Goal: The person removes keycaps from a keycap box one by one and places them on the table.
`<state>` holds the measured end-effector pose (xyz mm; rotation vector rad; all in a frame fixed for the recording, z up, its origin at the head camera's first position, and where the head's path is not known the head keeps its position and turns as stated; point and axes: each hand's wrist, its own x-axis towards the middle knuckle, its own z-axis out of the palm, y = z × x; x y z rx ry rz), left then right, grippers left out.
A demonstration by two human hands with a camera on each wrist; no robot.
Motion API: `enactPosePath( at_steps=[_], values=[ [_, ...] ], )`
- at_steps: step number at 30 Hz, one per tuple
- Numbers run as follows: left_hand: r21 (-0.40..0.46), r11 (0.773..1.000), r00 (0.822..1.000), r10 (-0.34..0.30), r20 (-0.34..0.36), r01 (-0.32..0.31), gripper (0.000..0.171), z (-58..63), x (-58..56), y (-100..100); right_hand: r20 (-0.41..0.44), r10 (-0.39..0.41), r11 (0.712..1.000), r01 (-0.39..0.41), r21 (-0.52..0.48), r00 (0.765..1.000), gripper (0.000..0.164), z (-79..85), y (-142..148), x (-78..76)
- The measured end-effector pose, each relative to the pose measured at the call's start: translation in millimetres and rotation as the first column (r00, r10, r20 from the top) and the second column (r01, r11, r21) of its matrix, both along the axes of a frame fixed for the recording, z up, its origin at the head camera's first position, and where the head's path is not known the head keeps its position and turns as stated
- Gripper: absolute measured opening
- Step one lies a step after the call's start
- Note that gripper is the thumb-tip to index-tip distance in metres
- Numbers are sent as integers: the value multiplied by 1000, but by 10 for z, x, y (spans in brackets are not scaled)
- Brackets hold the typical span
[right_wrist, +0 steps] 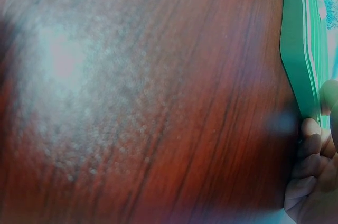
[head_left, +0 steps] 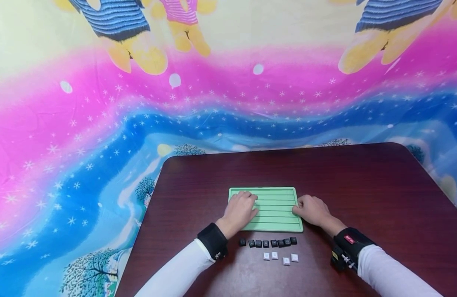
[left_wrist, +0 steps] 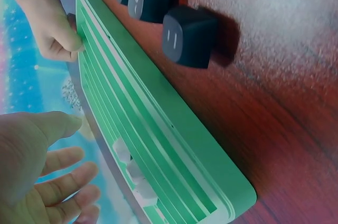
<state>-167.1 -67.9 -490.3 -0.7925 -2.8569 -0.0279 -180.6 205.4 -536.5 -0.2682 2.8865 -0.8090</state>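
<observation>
A green ridged tray lies on the table, its long grooves running from side to side. My left hand hovers over its left part with fingers loosely spread and nothing held, as the left wrist view shows. Several white keycaps sit in a groove near those fingers; the head view hides them behind the hand. At the tray's right edge, my right hand grips the rim, thumb on top and fingers curled against the side.
A row of black keycaps stands just in front of the tray. Nearer to me are several loose white keycaps. Dark wooden table surrounds everything, and a patterned cloth hangs behind it.
</observation>
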Motion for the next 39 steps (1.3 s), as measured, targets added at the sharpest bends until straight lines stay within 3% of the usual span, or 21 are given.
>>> enactPosePath(
  at_steps=[12, 17, 39],
  values=[
    [-23, 999, 999, 30, 20, -30, 37, -49, -119, -28, 5, 6, 1000, -5, -10, 1000, 42, 0, 3, 3],
    [-30, 999, 1000, 28, -12, -28, 35, -78, -152, -33, 3, 8, 1000, -8, -13, 1000, 42, -14, 3, -6],
    [-57, 998, 998, 40, 52, -37, 24, -147, -260, 79, 12, -12, 1000, 12, 12, 1000, 41, 7, -4, 1]
  ],
)
